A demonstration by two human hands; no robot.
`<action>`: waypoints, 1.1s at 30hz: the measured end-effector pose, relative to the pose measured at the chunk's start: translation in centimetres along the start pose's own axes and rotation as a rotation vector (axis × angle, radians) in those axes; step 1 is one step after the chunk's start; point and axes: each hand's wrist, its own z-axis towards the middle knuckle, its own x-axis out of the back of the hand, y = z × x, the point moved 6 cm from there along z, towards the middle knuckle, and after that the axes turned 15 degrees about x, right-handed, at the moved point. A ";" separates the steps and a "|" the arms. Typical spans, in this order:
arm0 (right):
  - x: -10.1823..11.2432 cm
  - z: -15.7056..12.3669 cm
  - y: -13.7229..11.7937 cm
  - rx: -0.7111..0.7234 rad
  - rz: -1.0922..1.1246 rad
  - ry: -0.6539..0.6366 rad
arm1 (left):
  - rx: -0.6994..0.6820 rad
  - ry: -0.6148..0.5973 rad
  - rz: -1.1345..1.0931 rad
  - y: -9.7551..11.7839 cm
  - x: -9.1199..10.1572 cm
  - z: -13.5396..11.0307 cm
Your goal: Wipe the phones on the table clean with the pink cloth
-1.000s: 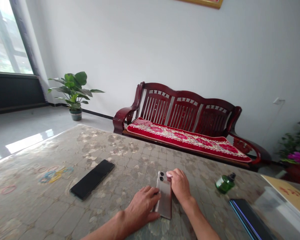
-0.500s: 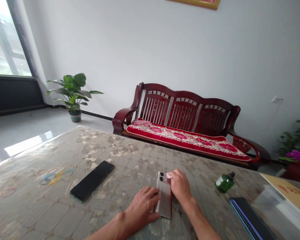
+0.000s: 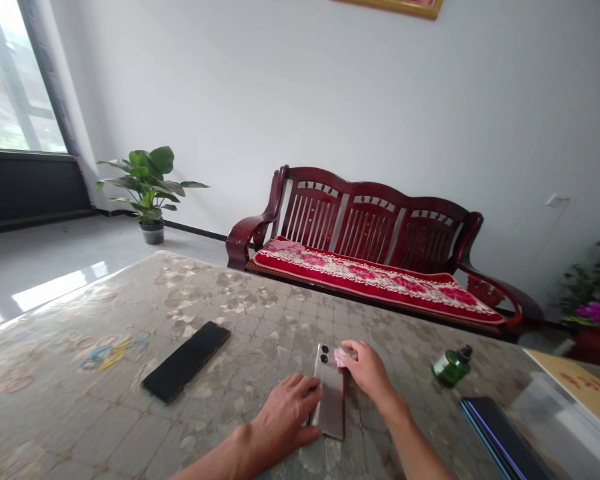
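Observation:
A smartphone (image 3: 331, 403) lies back up on the table, its two dark camera lenses at the far end. My left hand (image 3: 287, 413) steadies it along the left edge, fingers on its side and thumb near the bottom corner. Pinched in my right hand (image 3: 367, 370) is a small crumpled pinkish-white cloth or tissue (image 3: 341, 357), touching the phone's back just right of the lenses. Part of the cloth is hidden by the fingers.
A black phone (image 3: 186, 361) and coloured rubber bands (image 3: 107, 353) lie to the left. On the right are a green spray bottle (image 3: 451, 366), dark stacked phones (image 3: 505, 437) and a tan box or folder (image 3: 575, 383). Beyond the patterned table (image 3: 260, 313) stands a wooden bench (image 3: 365, 227).
My right hand has shifted slightly on the phone's upper right, and more of the crumpled cloth shows. My left hand keeps its place on the phone.

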 end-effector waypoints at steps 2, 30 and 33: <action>-0.1 -0.1 0.1 -0.004 -0.003 -0.012 | -0.001 -0.001 0.000 0.0 0.0 0.0; -0.5 -4.0 -5.7 0.400 -0.225 0.035 | -0.013 0.018 -0.013 -0.1 -0.2 0.0; -0.4 -4.2 -5.8 0.409 -0.222 0.006 | -0.004 0.009 -0.002 -0.1 -0.2 0.1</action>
